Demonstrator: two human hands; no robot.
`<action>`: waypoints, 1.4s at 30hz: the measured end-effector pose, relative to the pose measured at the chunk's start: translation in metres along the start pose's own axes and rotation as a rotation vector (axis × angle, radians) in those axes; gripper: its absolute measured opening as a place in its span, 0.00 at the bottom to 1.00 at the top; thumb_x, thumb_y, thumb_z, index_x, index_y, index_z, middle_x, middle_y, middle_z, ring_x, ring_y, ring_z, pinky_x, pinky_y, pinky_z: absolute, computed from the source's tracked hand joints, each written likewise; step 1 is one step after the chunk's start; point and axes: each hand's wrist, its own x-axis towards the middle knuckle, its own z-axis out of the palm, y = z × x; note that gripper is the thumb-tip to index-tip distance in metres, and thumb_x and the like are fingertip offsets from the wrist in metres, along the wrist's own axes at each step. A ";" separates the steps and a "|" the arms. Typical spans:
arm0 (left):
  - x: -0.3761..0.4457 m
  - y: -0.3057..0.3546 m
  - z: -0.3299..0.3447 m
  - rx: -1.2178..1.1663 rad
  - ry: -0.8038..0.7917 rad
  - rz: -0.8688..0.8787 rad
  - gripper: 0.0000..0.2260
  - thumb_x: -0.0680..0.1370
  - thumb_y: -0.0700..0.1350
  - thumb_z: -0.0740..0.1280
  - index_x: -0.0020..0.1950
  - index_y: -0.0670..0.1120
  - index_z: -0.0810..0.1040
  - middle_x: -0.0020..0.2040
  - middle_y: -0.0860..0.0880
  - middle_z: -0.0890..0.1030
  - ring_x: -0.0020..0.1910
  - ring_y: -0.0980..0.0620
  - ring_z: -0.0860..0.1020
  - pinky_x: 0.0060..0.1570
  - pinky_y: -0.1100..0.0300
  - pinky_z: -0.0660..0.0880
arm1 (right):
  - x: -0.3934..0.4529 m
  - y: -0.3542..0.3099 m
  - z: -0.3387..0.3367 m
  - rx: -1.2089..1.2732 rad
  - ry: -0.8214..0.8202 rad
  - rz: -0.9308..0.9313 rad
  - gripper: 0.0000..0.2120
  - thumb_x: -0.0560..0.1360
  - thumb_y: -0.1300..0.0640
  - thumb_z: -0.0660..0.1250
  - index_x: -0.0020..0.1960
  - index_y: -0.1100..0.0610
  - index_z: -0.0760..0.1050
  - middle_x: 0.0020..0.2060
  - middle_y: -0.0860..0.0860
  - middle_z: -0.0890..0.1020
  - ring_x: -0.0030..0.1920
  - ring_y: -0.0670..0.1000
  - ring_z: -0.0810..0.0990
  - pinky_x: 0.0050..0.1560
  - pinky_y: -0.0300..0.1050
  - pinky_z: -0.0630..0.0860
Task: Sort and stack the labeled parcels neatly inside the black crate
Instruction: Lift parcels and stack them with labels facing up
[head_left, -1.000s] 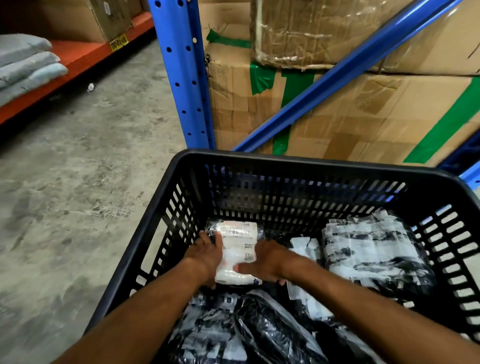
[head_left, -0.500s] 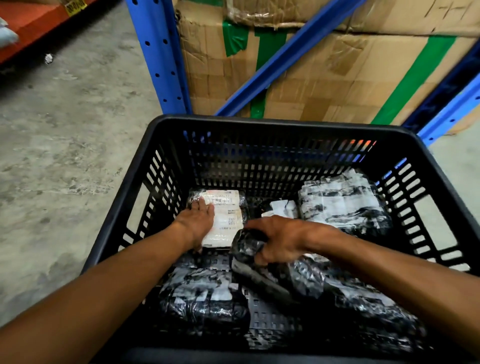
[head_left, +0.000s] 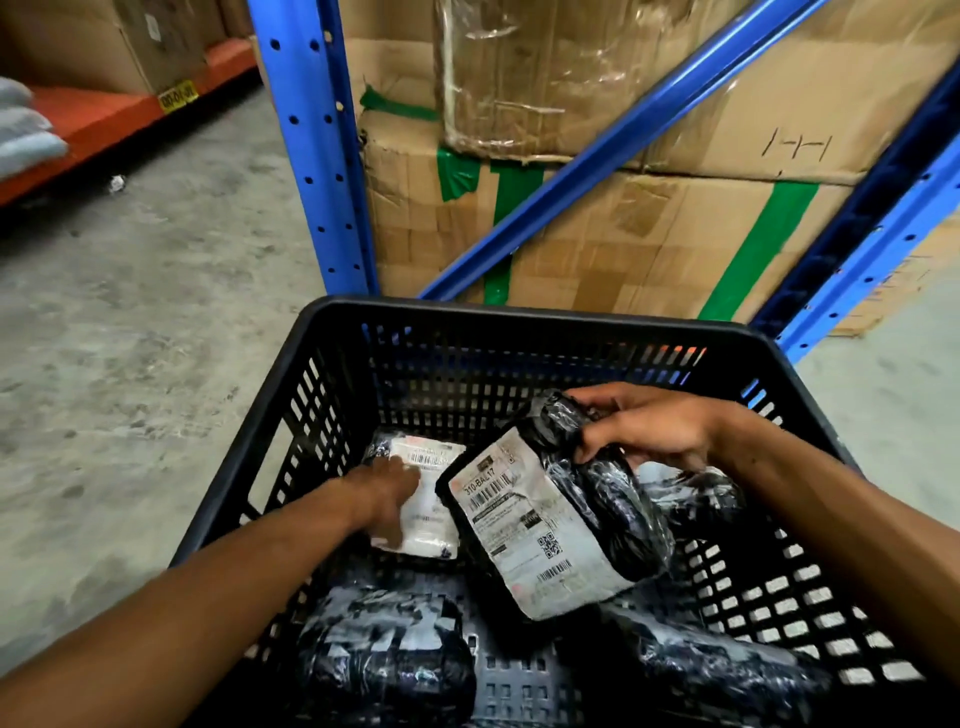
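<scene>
A black slotted crate (head_left: 519, 317) stands on the floor in front of me. My right hand (head_left: 649, 426) grips the top end of a black plastic parcel with a large white shipping label (head_left: 540, 525), held tilted above the crate's middle. My left hand (head_left: 387, 499) lies flat on a small parcel with a white label (head_left: 431, 483) at the crate's far left corner. Another black parcel (head_left: 384, 649) lies at the near left, one (head_left: 727, 675) at the near right, and one (head_left: 696, 493) is partly hidden behind the lifted parcel.
A blue rack upright (head_left: 311, 145) and diagonal brace (head_left: 623, 140) rise just behind the crate, with taped cardboard boxes (head_left: 597, 234) stacked inside. An orange shelf (head_left: 104, 119) with boxes runs at the far left. Grey concrete floor (head_left: 130, 338) lies left of the crate.
My right hand has lifted the black parcel out of the pile and turned its white label up. My left hand stays pressed on the small parcel. The view has tilted up a little.
</scene>
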 end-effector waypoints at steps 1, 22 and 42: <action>-0.003 0.003 -0.011 -0.298 0.003 0.009 0.33 0.74 0.49 0.70 0.76 0.45 0.61 0.75 0.43 0.65 0.72 0.42 0.66 0.69 0.50 0.67 | 0.000 0.000 -0.004 0.029 0.004 -0.031 0.20 0.72 0.65 0.69 0.60 0.48 0.77 0.44 0.43 0.85 0.37 0.40 0.77 0.29 0.35 0.66; -0.062 0.001 -0.109 -1.610 0.637 0.223 0.30 0.56 0.51 0.82 0.55 0.46 0.79 0.46 0.45 0.87 0.44 0.46 0.86 0.48 0.52 0.82 | 0.020 -0.007 0.026 0.520 0.306 -0.311 0.11 0.75 0.45 0.67 0.56 0.44 0.78 0.51 0.41 0.86 0.51 0.40 0.83 0.51 0.39 0.79; -0.048 -0.006 -0.069 -1.282 0.600 -0.097 0.18 0.71 0.44 0.74 0.58 0.51 0.75 0.50 0.53 0.84 0.48 0.54 0.83 0.48 0.59 0.80 | 0.059 0.012 0.105 0.646 0.401 -0.274 0.13 0.76 0.58 0.69 0.59 0.55 0.74 0.55 0.52 0.84 0.54 0.53 0.84 0.57 0.55 0.80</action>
